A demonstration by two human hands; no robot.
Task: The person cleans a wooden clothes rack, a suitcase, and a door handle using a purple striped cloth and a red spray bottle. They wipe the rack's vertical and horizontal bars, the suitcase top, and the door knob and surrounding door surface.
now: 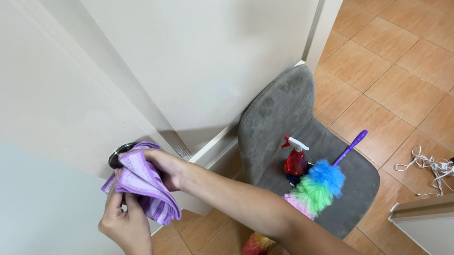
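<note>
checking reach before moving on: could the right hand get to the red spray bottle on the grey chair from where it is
Probably yes. The right hand presses a purple striped cloth against the round metal door knob. The red spray bottle stands on the grey padded chair close beside that arm, with nothing between them, though the hand would need to release the cloth.

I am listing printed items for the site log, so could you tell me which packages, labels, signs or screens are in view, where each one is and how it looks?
Spray bottle: upright on the grey chair, red body, white trigger; any label is too small to tell.
Small sticker: on the door edge beside the right hand, pale rectangle.
No signs or screens show.
</note>
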